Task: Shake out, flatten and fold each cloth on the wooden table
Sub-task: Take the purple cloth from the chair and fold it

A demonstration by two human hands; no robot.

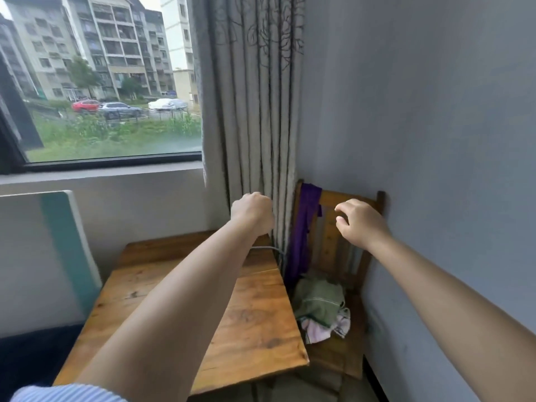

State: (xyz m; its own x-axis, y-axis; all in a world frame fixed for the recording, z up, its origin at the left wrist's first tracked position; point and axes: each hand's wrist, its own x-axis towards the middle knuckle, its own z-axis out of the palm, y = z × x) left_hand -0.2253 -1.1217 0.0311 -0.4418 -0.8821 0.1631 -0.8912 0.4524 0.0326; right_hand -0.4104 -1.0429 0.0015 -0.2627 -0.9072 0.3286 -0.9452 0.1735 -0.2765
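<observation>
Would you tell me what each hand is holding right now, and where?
Nothing visibly: the left hand is a closed fist and the right hand hangs loosely curled before the chair.

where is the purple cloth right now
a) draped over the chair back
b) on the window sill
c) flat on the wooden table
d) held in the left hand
a: the purple cloth hangs over the top rail of the chair beside the table; neither hand holds it.
</observation>
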